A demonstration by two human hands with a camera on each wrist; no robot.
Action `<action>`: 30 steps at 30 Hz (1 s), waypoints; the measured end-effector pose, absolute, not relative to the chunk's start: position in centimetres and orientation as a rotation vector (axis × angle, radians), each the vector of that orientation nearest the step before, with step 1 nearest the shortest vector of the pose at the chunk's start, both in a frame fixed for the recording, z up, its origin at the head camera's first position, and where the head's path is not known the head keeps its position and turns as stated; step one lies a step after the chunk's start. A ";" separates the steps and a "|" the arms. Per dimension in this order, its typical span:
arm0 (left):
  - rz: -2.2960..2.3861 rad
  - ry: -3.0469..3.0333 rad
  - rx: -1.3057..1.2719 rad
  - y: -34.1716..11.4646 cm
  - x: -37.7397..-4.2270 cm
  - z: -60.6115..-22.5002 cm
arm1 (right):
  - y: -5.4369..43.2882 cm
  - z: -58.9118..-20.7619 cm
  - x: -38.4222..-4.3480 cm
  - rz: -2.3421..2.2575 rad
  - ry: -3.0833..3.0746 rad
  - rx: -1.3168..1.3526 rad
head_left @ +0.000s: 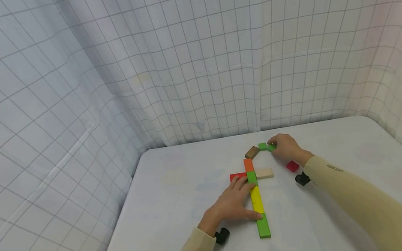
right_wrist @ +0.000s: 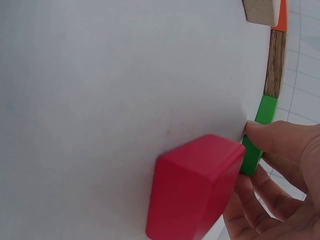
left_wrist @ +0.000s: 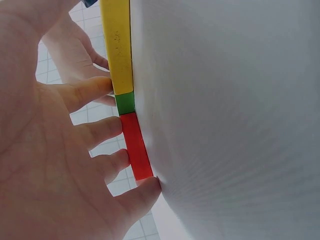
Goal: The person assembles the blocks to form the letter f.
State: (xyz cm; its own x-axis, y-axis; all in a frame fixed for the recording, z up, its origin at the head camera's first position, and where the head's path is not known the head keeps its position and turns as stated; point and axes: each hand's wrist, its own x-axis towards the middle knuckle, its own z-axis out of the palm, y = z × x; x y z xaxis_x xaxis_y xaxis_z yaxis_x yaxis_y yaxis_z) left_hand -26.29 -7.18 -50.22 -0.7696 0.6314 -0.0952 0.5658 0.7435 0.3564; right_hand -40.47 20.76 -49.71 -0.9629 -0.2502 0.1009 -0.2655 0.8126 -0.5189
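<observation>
My left hand (head_left: pixel 234 203) rests with spread fingers over a line of flat blocks: its fingertips touch the red block (left_wrist: pixel 137 147) and the upper green block (head_left: pixel 251 177), and its thumb lies where the yellow block (head_left: pixel 257 200) meets the lower green block (head_left: pixel 263 226). At the far end, my right hand (head_left: pixel 286 147) pinches a small green block (right_wrist: pixel 251 156) between thumb and fingers. That block is beside another green block (head_left: pixel 262 146), which adjoins a brown block (head_left: pixel 252 152). Below the brown one is an orange block (head_left: pixel 248 164).
A pale wooden block (head_left: pixel 264 173) extends right from the upper green block. A loose red block (head_left: pixel 292 166) lies below my right hand, near the wrist. The white table (head_left: pixel 171 190) is enclosed by grid-patterned curtains (head_left: pixel 192 66) at its back and sides.
</observation>
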 end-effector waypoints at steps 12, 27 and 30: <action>0.450 2.738 0.944 -7.1 -26.4 -50.1 | 21.0 -49.6 -40.7 0.834 -2.959 0.411; 0.447 2.736 0.940 -7.1 -26.5 -50.4 | 21.0 -49.1 -40.1 0.810 -2.999 0.392; 0.446 2.738 0.935 -7.2 -26.4 -50.4 | 21.1 -48.5 -39.8 0.775 -3.000 0.414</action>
